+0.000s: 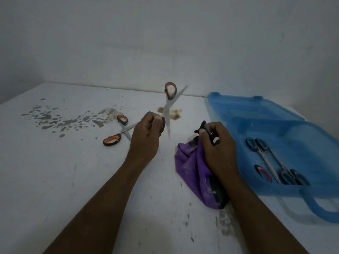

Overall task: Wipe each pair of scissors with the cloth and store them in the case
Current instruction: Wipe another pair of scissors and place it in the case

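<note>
My left hand [146, 132] holds a pair of scissors [169, 103] with black and orange handles up above the table. Its blades are spread, one handle pointing up and one blade tip pointing down. My right hand [216, 143] grips the purple cloth [192, 171], which hangs onto the table, along with a small black piece that I cannot identify. A second orange-handled pair [119, 132] lies open on the table left of my left hand. The blue translucent case [256, 114] lies open at the right, with black-handled scissors [271, 160] inside.
The white table [73, 180] has dark stains at the far left and brown marks behind the raised scissors. A white wall closes off the back. The case's handle [319, 208] juts toward the near right edge.
</note>
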